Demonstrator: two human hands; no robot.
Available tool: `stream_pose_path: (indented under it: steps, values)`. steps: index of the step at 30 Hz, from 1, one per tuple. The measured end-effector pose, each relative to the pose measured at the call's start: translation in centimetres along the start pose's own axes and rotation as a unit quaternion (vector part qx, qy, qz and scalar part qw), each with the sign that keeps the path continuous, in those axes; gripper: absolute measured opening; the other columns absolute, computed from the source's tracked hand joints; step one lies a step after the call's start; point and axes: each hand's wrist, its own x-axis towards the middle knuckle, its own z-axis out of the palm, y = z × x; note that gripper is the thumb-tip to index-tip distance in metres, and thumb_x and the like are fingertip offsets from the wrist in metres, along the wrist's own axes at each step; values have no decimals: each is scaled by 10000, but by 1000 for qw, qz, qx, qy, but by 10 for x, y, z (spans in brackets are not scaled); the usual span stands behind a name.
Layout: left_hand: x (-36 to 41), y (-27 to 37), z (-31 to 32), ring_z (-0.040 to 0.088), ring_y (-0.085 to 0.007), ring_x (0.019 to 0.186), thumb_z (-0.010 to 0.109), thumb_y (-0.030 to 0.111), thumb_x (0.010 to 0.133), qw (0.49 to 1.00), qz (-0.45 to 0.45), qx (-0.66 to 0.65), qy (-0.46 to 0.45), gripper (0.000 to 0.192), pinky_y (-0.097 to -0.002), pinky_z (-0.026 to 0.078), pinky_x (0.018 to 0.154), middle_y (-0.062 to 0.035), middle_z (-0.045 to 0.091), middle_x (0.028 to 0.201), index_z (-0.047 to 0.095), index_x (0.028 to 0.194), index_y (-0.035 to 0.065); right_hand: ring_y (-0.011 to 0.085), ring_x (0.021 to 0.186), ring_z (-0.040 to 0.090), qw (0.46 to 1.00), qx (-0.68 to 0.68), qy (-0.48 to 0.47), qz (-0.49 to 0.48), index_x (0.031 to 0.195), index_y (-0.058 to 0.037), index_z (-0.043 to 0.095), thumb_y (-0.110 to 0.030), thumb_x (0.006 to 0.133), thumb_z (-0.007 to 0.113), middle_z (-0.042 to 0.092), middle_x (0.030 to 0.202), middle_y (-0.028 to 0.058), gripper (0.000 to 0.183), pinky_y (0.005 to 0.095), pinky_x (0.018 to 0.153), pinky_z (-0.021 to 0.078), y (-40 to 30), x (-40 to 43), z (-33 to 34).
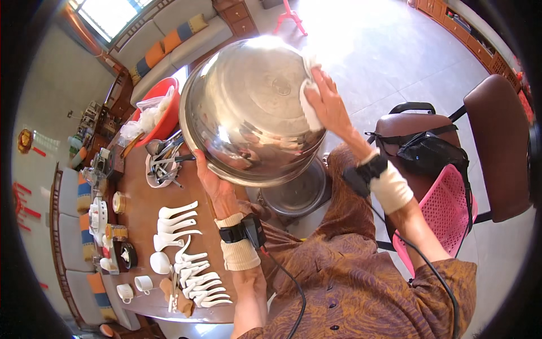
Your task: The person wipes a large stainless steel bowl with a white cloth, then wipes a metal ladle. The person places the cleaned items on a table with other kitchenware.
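Note:
A large stainless steel basin [254, 97] is held up before me with its outer base facing me. My left hand [216, 182] grips its rolled rim at the lower left. My right hand [328, 99] presses a white cloth [311, 106] against the outside of the basin on the right. Beneath it a round metal vessel [296, 190] shows in part near my legs. On the wooden table [139, 229] to the left, white spoons [203, 282] lie in rows, and a white container [159, 171] holds metal utensils.
A red basin [167, 114] with plastic bags stands at the table's far end. White cups [144, 284], jars and a brown cloth [182, 298] lie on the table. At the right are a brown chair [493, 148], a black bag [432, 152] and a pink perforated basket [444, 212].

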Motion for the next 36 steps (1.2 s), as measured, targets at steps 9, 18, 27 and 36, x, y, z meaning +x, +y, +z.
stream_pose_path:
  steps: [9, 18, 27, 36]
  values:
    - [-3, 2, 13, 484, -276, 1112, 522, 395, 895, 998, -32, 44, -43, 481, -464, 413, 937, -109, 506, 1222, 473, 1228, 52, 373, 1268, 328, 979, 30, -90, -178, 1293, 21, 399, -215, 852, 538, 379, 1341, 219, 519, 470, 1035, 256, -100, -9, 4]
    - [-13, 1, 21, 522, -269, 1066, 532, 338, 899, 994, 1, 75, -75, 443, -453, 439, 914, -120, 525, 1199, 471, 1229, 49, 319, 1259, 361, 983, -107, -19, -149, 1257, -22, 460, -337, 899, 444, 426, 1331, 164, 478, 405, 1034, 295, 17, 96, 29]
    - [2, -2, -8, 551, -264, 1013, 525, 337, 900, 997, 13, 60, -39, 445, -436, 466, 867, -118, 566, 1120, 472, 1214, 27, 496, 1177, 367, 998, -11, 68, 16, 1073, 28, 521, -144, 873, 490, 426, 1244, 299, 266, 515, 977, 332, -20, -39, 3]
    - [-10, -20, 3, 592, -227, 771, 553, 297, 878, 986, 32, 162, 0, 328, -363, 514, 613, -90, 596, 926, 533, 1071, 33, 395, 1217, 384, 981, 41, 3, -190, 1182, -37, 518, -126, 743, 618, 459, 1267, 179, 459, 498, 1000, 320, -96, 11, -15]
